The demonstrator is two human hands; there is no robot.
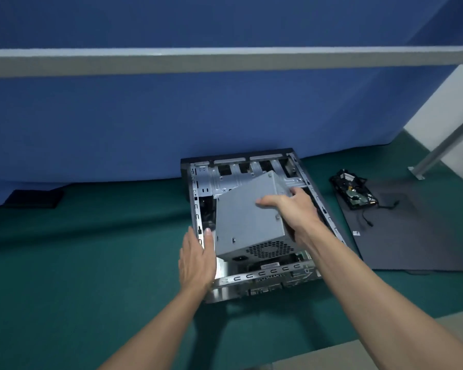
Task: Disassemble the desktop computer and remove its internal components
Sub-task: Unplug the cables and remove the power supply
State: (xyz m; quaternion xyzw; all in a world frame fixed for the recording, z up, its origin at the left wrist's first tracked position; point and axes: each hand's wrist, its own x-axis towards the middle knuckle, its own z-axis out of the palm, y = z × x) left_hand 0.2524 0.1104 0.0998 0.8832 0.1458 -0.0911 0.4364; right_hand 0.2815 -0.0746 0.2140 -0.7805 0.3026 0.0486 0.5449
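An open desktop computer case (195, 209) lies flat on the green table, its bare metal frame facing up. A grey metal power supply box (246, 217) sits tilted inside it, with its vent grille and power socket toward me. My right hand (292, 206) grips the box's upper right corner, thumb on top and fingers down the right side. My left hand (198, 257) lies flat with straight fingers against the box's left side, at the case's left rail.
A dark side panel (401, 236) lies on the table to the right, with a removed black component and loose cables (354, 192) on it. A blue partition stands right behind the case. A dark flat object (35, 198) lies at far left. A metal post (439, 153) stands at right.
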